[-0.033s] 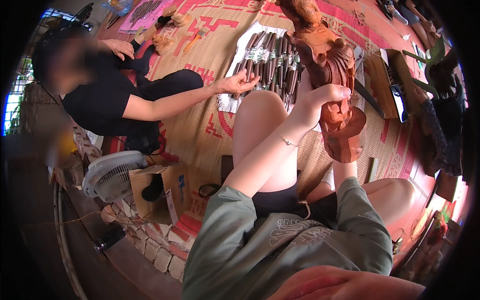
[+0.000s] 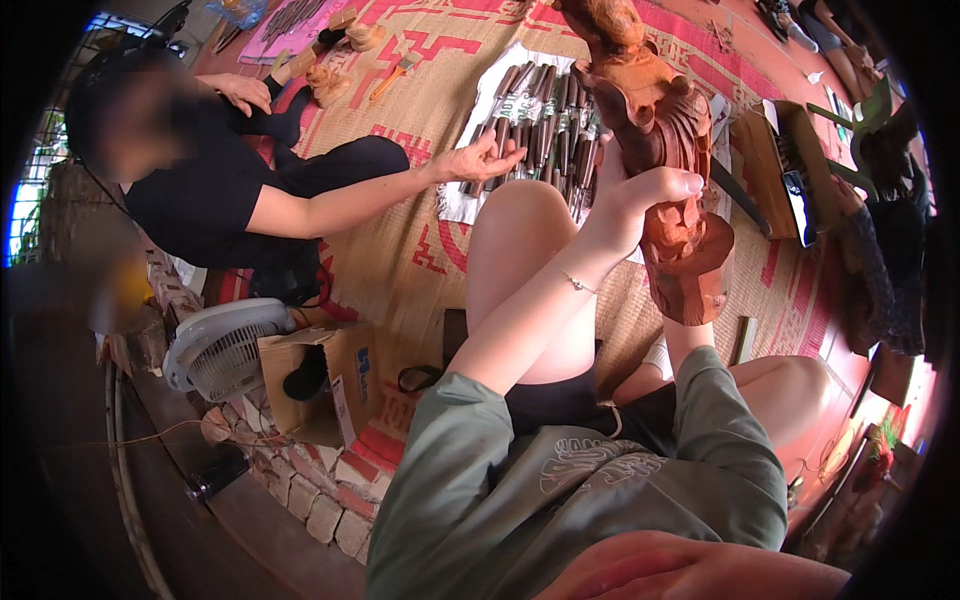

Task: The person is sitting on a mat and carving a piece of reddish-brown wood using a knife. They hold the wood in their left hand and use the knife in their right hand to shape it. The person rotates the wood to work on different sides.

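A reddish-brown wood carving stands upright in front of me, its top cut off by the upper edge of the picture. My left hand is closed around its lower part, thumb pressed on the near side. The flat-cut base hides my right hand; only the right wrist and forearm show beneath it. Beyond my raised knee, several dark-handled carving tools lie in rows on a white cloth. Over the tools' left edge, the other person's hand reaches out with fingers half curled.
A person in black sits at the left on the patterned straw mat. Nearer me are a white fan and an open cardboard box. A brush lies farther off; a wooden box stands at the right.
The other person's reaching hand has shifted slightly right over the tools. My grip on the wood carving looks the same.
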The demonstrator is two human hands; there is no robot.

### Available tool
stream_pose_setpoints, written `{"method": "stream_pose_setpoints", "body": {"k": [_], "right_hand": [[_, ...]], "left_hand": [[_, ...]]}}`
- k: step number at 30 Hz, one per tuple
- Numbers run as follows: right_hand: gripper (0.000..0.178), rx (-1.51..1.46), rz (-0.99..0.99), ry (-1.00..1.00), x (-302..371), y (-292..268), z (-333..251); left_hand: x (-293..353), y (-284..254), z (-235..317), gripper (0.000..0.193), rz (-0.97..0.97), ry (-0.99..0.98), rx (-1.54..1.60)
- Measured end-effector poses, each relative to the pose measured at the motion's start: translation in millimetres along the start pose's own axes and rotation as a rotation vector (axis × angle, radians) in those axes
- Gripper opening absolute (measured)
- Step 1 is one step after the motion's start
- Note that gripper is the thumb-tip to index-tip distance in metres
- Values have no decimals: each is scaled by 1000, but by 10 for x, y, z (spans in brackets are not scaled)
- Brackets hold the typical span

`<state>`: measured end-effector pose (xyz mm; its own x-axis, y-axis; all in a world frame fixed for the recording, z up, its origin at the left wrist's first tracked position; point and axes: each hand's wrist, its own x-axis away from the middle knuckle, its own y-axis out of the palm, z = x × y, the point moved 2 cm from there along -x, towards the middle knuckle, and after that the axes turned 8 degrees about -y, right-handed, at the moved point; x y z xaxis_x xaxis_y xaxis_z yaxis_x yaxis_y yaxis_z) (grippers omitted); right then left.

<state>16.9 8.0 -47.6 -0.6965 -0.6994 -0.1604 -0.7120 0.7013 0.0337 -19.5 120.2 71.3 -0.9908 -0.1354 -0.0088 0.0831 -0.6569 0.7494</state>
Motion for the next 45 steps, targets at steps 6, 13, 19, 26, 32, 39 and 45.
{"method": "stream_pose_setpoints", "body": {"k": [6, 13, 19, 26, 32, 39, 45], "right_hand": [[24, 532, -164, -72, -744, 595, 337], [27, 898, -150, -53, -1199, 621, 766], [29, 469, 3, -62, -1385, -54, 147], [55, 147, -435, 252, -1163, -1040, -1273], [25, 462, -672, 328, -374, -1057, -1653], [18, 303, -310, 335, 147, -1279, -1370], [16, 55, 255, -44, 243, -1544, -1540]], "left_hand": [[81, -113, 153, 47, 77, 27, 4], [22, -268, 196, 52, 158, 156, -90], [-4, -265, 197, 53, 111, 90, -60], [0, -278, 187, 58, -7, 21, -221], [-193, -6, -250, 59, -202, -59, -302], [-200, 170, -611, 40, -86, -191, -220], [-277, 168, -800, 19, 13, -248, -169]]}}
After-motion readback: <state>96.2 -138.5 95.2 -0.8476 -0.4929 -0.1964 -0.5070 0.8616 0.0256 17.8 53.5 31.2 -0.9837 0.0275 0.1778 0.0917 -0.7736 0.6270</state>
